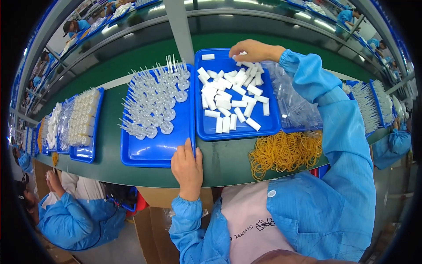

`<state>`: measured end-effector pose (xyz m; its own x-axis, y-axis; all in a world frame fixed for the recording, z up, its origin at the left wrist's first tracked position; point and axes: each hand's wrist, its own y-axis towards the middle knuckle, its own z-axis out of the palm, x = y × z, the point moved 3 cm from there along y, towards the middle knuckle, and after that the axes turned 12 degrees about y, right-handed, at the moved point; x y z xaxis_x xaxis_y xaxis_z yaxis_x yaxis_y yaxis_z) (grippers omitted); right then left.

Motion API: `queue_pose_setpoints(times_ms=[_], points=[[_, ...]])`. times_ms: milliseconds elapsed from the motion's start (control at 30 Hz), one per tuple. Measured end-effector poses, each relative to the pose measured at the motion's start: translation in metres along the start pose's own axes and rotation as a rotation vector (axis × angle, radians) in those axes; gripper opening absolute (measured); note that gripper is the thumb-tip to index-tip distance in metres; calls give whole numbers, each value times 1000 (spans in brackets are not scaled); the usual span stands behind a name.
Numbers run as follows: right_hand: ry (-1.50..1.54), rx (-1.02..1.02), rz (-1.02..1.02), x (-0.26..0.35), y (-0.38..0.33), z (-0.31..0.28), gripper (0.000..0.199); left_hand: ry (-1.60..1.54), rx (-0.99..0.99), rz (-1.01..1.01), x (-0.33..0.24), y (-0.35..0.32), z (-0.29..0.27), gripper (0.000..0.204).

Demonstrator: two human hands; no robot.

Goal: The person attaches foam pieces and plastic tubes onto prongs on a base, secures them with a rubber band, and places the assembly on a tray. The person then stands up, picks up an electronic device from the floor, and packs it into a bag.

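White plastic caps (228,99) lie heaped in the blue tray (206,130) under the right hand (252,49), which reaches far across, arm stretched, fingers curled in a pinching grip on one cap at the far rim. Picking seems underway; next calls for lifting it cleanly. The left hand (187,167) rests flat, fingers spread, on the near tray (149,154) edge on the desk (220,163).

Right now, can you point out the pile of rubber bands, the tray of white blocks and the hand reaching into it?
Rubber bands (285,152), head view, middle of the yellow pile.
Blue tray (241,132), head view, bare near rim.
Right hand (254,50), head view, back of the hand.
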<state>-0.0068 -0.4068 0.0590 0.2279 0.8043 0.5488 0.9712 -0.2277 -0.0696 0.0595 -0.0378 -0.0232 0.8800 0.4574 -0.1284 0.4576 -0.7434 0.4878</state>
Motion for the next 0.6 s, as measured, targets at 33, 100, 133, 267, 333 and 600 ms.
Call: queue_pose_setpoints(times_ms=[33, 100, 133, 267, 333, 600], points=[[-182, -43, 58, -4, -4, -9, 30, 4, 0, 8, 1, -1, -1, 34], [-418, 4, 279, -12, -12, -20, 46, 11, 2, 22, 0, -2, 0, 35], [-420, -2, 291, -12, -17, -21, 46, 29, 14, 30, 0, 0, 3, 35], [-332, 160, 609, -21, -34, -10, 81, 35, 10, 40, 1, -6, 0, 36], [-255, 163, 605, -32, -38, -9, 85, 80, -10, 45, 1, -6, 0, 36], [-462, 112, 516, -45, -39, -4, 68, 100, -12, 45, 0, -6, 5, 37]])
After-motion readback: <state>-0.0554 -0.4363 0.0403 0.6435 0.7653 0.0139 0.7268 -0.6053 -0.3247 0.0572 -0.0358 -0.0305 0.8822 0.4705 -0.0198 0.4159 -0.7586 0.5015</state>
